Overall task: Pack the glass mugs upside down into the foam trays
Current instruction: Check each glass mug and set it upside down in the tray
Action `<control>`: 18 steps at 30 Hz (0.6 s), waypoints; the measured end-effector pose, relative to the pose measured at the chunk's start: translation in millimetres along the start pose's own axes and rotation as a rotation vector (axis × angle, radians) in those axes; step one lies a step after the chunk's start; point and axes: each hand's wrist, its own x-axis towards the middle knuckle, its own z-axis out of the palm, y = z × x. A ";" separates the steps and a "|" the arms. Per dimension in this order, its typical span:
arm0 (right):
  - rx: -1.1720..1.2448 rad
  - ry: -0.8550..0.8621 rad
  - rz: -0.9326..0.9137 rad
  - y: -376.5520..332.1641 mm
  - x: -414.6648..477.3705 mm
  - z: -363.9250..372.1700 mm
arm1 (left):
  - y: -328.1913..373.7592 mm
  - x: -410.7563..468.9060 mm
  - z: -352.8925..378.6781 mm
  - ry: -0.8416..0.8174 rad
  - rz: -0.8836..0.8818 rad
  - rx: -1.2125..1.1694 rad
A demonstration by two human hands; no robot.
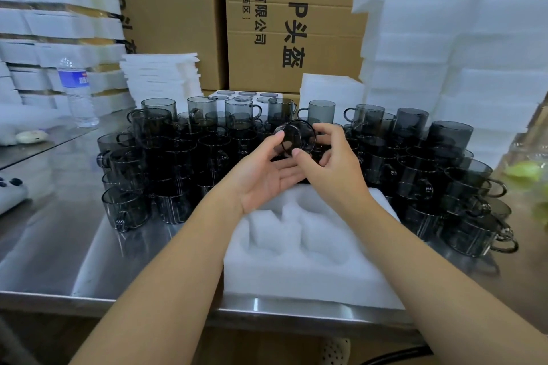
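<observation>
Hands (261,181) (335,169) on mug (296,139); "头盔" carton (323,9)

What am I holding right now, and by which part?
A dark glass mug, in both hands: the left hand pinches the edge of its round end with the thumb, and the right hand curls fingers and thumb round its body.
</observation>
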 end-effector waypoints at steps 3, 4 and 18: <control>-0.013 0.010 0.013 1.9 1.2 -0.4 | 0.4 0.0 -1.7 0.020 0.004 -0.053; -0.018 0.004 0.012 2.4 1.2 -0.4 | 0.6 -0.6 -2.1 0.019 0.007 -0.066; -0.113 -0.069 -0.123 2.0 -1.1 1.2 | 0.9 -7.7 4.5 0.035 0.030 0.043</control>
